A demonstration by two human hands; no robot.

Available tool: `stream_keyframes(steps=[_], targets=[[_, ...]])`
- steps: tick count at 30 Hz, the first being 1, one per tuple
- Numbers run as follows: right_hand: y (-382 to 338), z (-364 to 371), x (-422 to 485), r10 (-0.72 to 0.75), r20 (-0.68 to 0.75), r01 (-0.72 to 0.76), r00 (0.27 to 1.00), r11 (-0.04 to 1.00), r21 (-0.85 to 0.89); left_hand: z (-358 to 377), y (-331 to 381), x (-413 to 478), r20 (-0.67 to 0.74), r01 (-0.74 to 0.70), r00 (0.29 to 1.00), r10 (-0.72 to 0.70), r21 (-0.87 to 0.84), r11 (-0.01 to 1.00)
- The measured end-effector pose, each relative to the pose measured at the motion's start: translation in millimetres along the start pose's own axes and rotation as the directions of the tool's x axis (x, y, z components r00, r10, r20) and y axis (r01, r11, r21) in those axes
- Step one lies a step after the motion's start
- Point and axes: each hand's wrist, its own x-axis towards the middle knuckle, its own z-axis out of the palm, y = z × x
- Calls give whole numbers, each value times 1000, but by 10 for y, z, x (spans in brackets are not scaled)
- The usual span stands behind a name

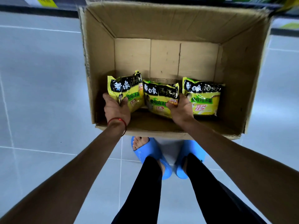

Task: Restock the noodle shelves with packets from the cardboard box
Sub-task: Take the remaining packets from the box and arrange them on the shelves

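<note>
Two bare forearms reach down from the near edge, with legs (202,183) in black trousers between them and blue slippers (151,156) on the grey tiled floor (40,94). Just beyond the toes stands the open box (100,62), and both hands are inside it by the near wall. The left hand (115,109), with a red bracelet (117,121) on its wrist, grasps the left packet (127,88) at its near left corner, thumb across the front; that packet is tilted up off the box bottom. The right hand (180,110) grasps the middle packet (160,94) at its near right corner, thumb pressed on the front. The right packet (204,97) lies free on the bottom, just right of that hand. All three are yellow-green with black bands, and the left and middle ones overlap. The far half of the box shows bare cardboard. Beyond the box runs a dark, blurred shelf edge (32,8).
</note>
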Motion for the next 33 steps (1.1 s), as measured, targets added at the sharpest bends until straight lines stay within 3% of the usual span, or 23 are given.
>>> stream_keyframes(steps=[8,13,17,23,33], targets=[[-300,-1146,-1038,-85,-77,79,993,994,-74,-564,366,-1087,-11,-71,997,70,-54,996],[-527,-1892,-1772,-124,-153,118,980,992,-42,-1027,700,-1945,35,-177,983,179,-40,983],[-657,-2397,-2446,-164,-236,190,958,977,92,-1418,926,-2543,55,-286,957,285,9,958],[-825,-3062,-3514,-223,-388,332,894,912,239,-2064,1316,-3420,92,-444,892,444,-17,896],[-864,-4349,-5168,-235,-627,521,743,792,320,-2997,2268,-5056,125,-705,683,719,-144,695]])
